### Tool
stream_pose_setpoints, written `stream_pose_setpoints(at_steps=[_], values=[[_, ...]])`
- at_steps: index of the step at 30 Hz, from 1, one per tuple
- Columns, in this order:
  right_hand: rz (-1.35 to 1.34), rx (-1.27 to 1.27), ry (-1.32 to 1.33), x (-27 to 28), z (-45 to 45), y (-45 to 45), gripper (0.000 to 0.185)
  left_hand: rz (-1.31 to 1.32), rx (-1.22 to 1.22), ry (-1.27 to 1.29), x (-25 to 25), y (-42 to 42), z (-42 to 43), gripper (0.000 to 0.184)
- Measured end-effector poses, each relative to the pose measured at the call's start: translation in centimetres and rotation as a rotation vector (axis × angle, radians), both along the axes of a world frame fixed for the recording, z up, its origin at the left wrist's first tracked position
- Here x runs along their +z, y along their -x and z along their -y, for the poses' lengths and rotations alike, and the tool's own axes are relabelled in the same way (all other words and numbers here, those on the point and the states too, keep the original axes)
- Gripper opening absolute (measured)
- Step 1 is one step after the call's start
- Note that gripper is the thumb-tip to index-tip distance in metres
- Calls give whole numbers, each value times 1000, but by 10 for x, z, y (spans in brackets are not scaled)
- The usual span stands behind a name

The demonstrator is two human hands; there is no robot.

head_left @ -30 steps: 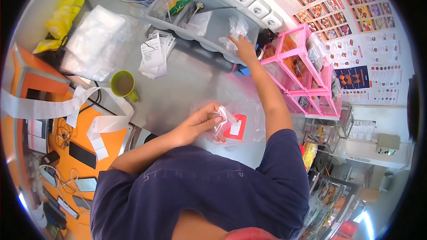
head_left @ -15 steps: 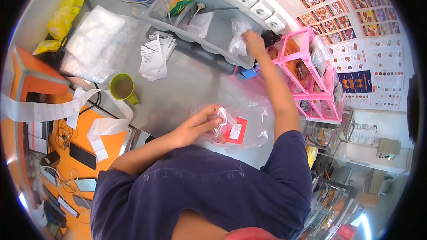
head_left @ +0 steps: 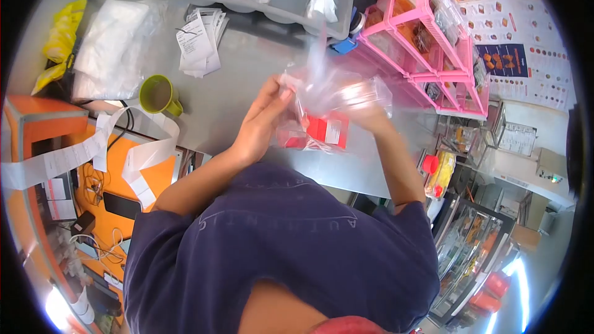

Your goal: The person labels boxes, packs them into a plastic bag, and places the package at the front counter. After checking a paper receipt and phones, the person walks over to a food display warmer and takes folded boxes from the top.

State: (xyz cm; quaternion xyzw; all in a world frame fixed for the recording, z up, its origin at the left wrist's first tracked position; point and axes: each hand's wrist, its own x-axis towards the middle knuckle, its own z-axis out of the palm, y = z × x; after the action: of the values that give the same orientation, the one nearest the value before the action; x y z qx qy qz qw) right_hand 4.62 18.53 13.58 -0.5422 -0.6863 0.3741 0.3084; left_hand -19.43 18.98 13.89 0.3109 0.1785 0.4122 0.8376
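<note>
My left hand (head_left: 265, 114) is closed on the top edge of a clear plastic bag (head_left: 291, 120) near the front of the metal counter. Inside or under the clear plastic lies a red packet (head_left: 327, 130) with a white label; which of the two I cannot tell. My right hand (head_left: 365, 111) is smeared by motion just right of the bag, among blurred clear plastic. Its fingers cannot be made out. Behind both hands stands a grey divided tray (head_left: 281, 6), with small clear bags (head_left: 322, 3) in its right compartment.
A pink rack (head_left: 442, 77) stands at the right. Left of my hands are a green cup (head_left: 159, 94), paper receipts (head_left: 198, 43) and a stack of white plastic bags (head_left: 114, 46). An orange desk (head_left: 151, 173) at the lower left holds a black phone (head_left: 122, 205) and cables.
My right hand has come back from the grey tray to beside the clear bag. My left hand has lifted slightly, still holding the bag. The camera view has shifted.
</note>
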Motion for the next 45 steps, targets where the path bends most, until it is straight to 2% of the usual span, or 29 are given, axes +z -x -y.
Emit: stream_pose_setpoints(at_steps=[1, 4, 6, 8, 9, 12, 13, 14, 16, 17, 19, 21, 23, 28, 30, 31, 34, 35, 37, 40, 42, 43, 44, 45], values=[[244, 268, 44, -13, -4, 4, 29, 10, 7, -21, 4, -3, 0, 28], [771, 138, 434, -76, -21, -14, 41, 58, -76, -87, 9, -15, 3, 25], [953, 90, 500, -101, -34, -20, 41, 74, -116, -148, 12, -27, 5, 23], [979, 68, 449, -117, -44, -23, 42, 63, -105, -226, 15, -37, 9, 20], [969, 60, 420, -121, -44, -26, 42, 111, -170, -186, 21, -34, 8, 19], [867, 53, 338, -124, -36, -38, 42, 186, -77, -259, 7, -44, 14, 18], [790, 56, 308, -121, -32, -43, 42, 206, -65, -215, 4, -43, 18, 17], [682, 60, 290, -117, -24, -50, 42, 216, -27, -175, 1, -43, 21, 18], [358, 34, 302, -111, -12, -71, 43, 190, 123, -406, -14, -53, 21, 21], [170, 4, 331, -109, -6, -84, 43, 165, 145, -337, -10, -52, 24, 22], [33, 20, 306, -110, -4, -101, 43, 7, 301, -459, -11, -58, 22, 21], [421, 168, 132, -96, -20, -70, 49, 122, 262, -441, -8, -64, 21, 19], [443, 221, 283, -96, -4, -50, 49, 38, 229, -429, 0, -70, 30, 16], [397, 707, 638, -144, -57, -75, 42, -88, 310, -526, -2, -82, 34, 15], [340, 518, 373, -205, -88, -138, 39, -114, 364, -546, -3, -86, 37, 15], [309, 418, 238, -218, -96, -154, 38, -89, 372, -569, -9, -92, 31, 15], [204, 303, 546, -181, -75, -121, 39, -98, 347, -526, -5, -88, 30, 23], [204, 270, 580, -172, -65, -113, 39, -227, 383, -583, -6, -84, 31, 25], [252, 237, 551, -162, -55, -101, 39, -487, 457, -693, 0, -68, 39, 31], [332, 197, 503, -146, -43, -80, 39, -911, 423, -819, 4, -7, 83, 37], [408, 169, 468, -138, -38, -67, 39, -706, 771, -966, 9, 77, 127, 39], [447, 158, 454, -135, -36, -61, 39, -573, 837, -708, 22, 132, 162, 39], [493, 147, 433, -132, -34, -52, 40, -518, 1177, -812, -8, 183, 166, 33], [539, 142, 413, -130, -34, -40, 40, -390, 1256, -534, -16, 255, 196, 31]])
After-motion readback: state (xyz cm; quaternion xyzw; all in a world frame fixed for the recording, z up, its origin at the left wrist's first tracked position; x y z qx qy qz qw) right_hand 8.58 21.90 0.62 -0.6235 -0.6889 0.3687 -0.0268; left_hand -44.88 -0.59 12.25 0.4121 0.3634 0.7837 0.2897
